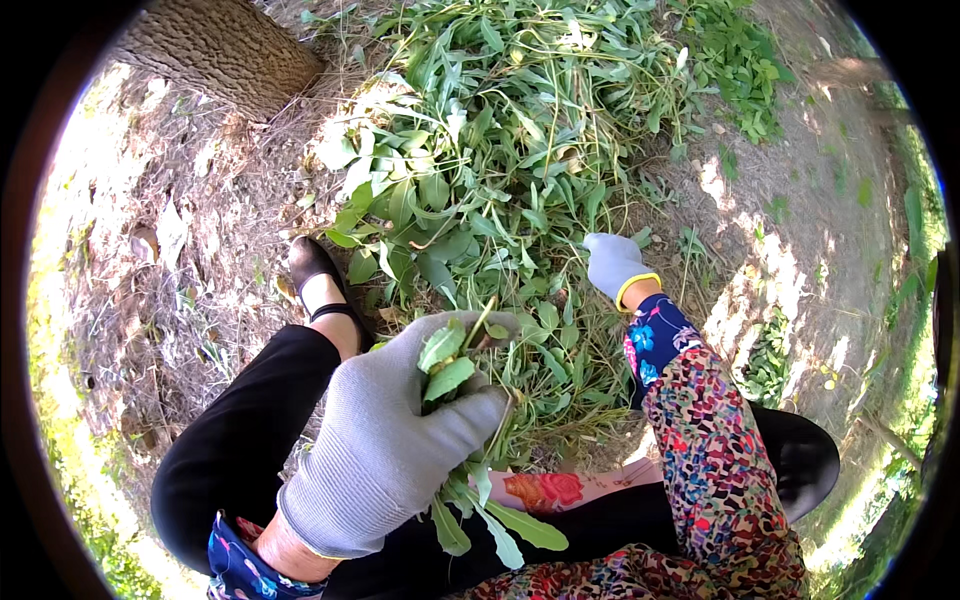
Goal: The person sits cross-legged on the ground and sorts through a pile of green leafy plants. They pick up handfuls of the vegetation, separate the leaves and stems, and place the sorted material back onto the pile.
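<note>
My left hand (390,435), in a grey knit work glove, is raised near the camera. It grips a small bunch of leafy green plants (529,525); some leaves poke out above the fingers and others hang below the palm. On the ground before me lies a large heap of cut leafy greens (517,150), with long narrow leaves and pale stems. My right hand (616,266), in a grey glove with a yellow cuff, reaches to the heap's right edge. Its fingers are curled in against the stems, and whether they hold any is hidden.
A tree trunk (225,52) rises at the upper left. Broader green leaves (742,75) lie at the upper right. My black shoe (315,262) is at the heap's left side, on soil with dry grass (202,247). A smaller leaf clump (766,356) lies beyond my right sleeve.
</note>
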The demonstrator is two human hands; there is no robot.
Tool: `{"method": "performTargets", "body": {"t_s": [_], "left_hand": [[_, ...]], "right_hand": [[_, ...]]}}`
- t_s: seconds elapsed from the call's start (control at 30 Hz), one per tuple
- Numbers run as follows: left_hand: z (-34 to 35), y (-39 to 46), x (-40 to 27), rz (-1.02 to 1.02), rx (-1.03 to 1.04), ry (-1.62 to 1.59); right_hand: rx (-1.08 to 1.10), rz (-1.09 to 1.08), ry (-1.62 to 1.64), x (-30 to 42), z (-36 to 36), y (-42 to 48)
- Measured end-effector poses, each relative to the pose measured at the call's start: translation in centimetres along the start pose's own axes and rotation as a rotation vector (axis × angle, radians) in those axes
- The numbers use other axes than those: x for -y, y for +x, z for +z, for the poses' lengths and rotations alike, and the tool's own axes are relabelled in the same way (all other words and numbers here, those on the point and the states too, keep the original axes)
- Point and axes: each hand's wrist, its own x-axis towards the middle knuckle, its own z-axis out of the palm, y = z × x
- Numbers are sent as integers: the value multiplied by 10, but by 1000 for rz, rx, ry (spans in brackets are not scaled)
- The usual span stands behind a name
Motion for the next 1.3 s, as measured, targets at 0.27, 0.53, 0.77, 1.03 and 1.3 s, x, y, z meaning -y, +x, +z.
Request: {"method": "performTargets", "body": {"t_s": [0.27, 0.53, 0.77, 1.03, 1.3], "left_hand": [[20, -15, 19, 205, -79, 126], [52, -28, 51, 461, -10, 39], [32, -46, 53, 528, -19, 365], [5, -23, 47, 703, -488, 763], [-25, -31, 26, 511, -559, 145]], "right_hand": [[-123, -447, -7, 4, -86, -104], [-162, -562, 315, 99, -145, -201], [-283, -590, 356, 129, -163, -221], [-333, -841, 235, 136, -146, -210], [192, -391, -191, 38, 42, -185]]}}
